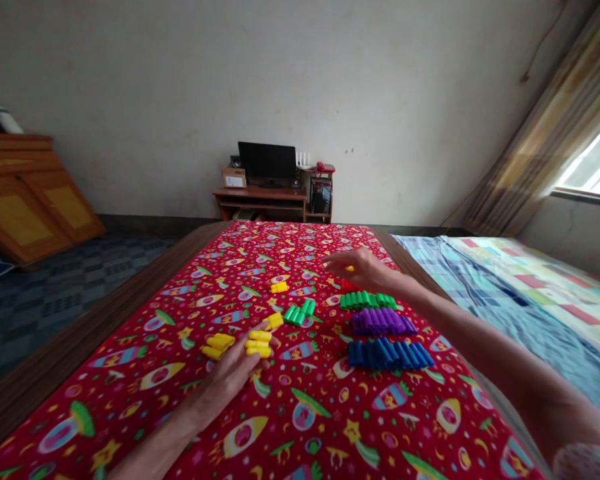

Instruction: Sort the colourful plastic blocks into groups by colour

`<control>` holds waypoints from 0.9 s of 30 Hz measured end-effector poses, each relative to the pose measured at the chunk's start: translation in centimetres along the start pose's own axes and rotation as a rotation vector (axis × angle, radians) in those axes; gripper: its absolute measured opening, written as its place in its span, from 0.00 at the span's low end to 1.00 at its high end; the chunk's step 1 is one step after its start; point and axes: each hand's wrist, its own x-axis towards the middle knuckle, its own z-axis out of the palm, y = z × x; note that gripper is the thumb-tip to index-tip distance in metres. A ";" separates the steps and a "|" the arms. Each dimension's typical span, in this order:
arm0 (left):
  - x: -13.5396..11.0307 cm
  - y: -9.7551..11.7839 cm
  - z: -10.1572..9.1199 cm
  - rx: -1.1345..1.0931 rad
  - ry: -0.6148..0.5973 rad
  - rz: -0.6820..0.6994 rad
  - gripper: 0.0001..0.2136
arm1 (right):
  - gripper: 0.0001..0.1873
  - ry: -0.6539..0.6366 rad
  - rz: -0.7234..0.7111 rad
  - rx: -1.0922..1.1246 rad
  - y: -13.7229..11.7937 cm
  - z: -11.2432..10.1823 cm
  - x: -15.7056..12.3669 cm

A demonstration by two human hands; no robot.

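My left hand [243, 357] is closed around several short yellow cylinders [259, 343], held low over the red patterned cloth. Beside its wrist lies a small pile of yellow cylinders [218, 346]. Another yellow piece [275, 321] sits at its fingertips. My right hand [363, 267] reaches over the far right of the cloth, fingers stretched to the left and slightly blurred. Under it shows a bit of yellow [350, 269], with red cylinders [347, 285] partly hidden. Nearer me are rows of green [365, 301], purple [383, 322] and blue cylinders [390, 354].
Loose green cylinders [299, 313] and a yellow pair [279, 287] lie mid-cloth. The red cloth [300, 400] covers a long surface with a brown border. A bed [480, 293] stands at right. A desk [260, 195] with a monitor [267, 163] is against the wall.
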 end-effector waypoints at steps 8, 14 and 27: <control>-0.3 -0.6 -0.7 0.059 -0.255 0.042 0.20 | 0.20 -0.436 -0.661 -0.065 -11.2 8.6 1.6; -0.6 -0.6 -0.2 -0.154 -0.246 -0.004 0.18 | 0.17 -0.331 -0.488 -0.027 -10.1 8.9 0.7; -0.1 -0.9 0.0 -0.078 -0.310 -0.015 0.13 | 0.24 0.060 0.271 -0.350 8.7 -2.4 0.1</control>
